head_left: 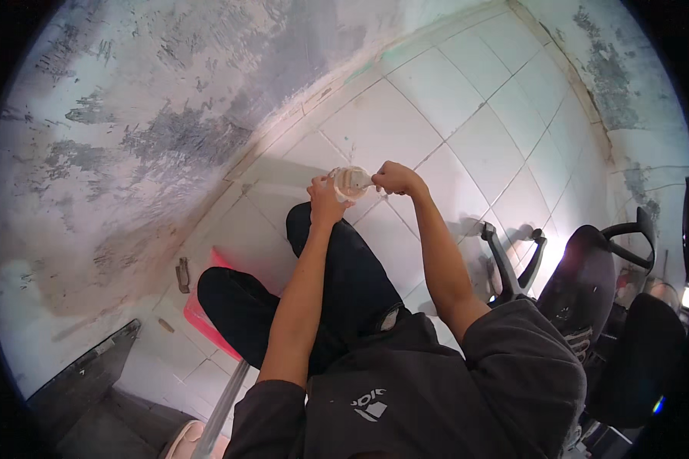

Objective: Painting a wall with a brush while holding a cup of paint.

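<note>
Evidently seated on a red stool (207, 310), the person holds a small pale cup-like container (348, 182) out over the knees, at twelve o'clock from the body. Left hand (325, 200) fingers clasp its side to steady it; right hand (394, 178) pinches something at its rim, at three o'clock. Black office chair (589, 283) stands at four o'clock
</note>
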### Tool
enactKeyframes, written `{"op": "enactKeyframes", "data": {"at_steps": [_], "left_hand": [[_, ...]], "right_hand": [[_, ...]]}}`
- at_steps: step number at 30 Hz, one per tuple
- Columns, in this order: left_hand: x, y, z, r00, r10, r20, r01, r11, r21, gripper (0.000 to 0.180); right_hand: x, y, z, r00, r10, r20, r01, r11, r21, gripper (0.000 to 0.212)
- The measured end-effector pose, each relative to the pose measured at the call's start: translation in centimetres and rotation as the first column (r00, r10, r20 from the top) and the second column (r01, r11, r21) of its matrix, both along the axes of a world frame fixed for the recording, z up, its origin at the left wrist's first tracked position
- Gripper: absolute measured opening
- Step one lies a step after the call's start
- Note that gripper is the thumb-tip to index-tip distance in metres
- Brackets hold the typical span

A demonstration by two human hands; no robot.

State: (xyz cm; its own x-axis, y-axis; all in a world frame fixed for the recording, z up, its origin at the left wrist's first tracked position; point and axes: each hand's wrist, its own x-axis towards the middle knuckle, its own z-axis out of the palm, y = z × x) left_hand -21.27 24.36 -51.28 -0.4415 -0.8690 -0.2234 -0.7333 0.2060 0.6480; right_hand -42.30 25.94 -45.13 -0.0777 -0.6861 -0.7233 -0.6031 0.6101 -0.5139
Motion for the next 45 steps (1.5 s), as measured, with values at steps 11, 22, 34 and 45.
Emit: {"op": "enactKeyframes", "data": {"at_steps": [11,22,34,45], "left_hand": [[0.2,-0.2,0.3,0.998,0.067,-0.010,-0.067,0.998,-0.002,0.091],[0.6,0.0,-1.1,0.995,0.076,-0.062,-0.077,0.997,-0.003,0.100],[0.2,-0.1,-1.2,0.997,0.072,-0.022,-0.072,0.997,0.016,0.092],[0.1,-0.2,-0.3,0.993,0.119,-0.002,-0.119,0.992,0.048,0.087]], "right_hand": [[0.5,2.3,-2.7,0.950,-0.146,0.277,0.164,0.986,-0.043,0.029],[3.6,4.5,1.6,0.888,0.179,-0.424,-0.316,0.906,-0.280,0.026],[4.4,5.2,-0.2,0.797,0.139,-0.587,-0.420,0.827,-0.374,0.016],[4.7,6.4,-2.9,0.919,-0.001,-0.394,-0.238,0.796,-0.557,0.018]]}}
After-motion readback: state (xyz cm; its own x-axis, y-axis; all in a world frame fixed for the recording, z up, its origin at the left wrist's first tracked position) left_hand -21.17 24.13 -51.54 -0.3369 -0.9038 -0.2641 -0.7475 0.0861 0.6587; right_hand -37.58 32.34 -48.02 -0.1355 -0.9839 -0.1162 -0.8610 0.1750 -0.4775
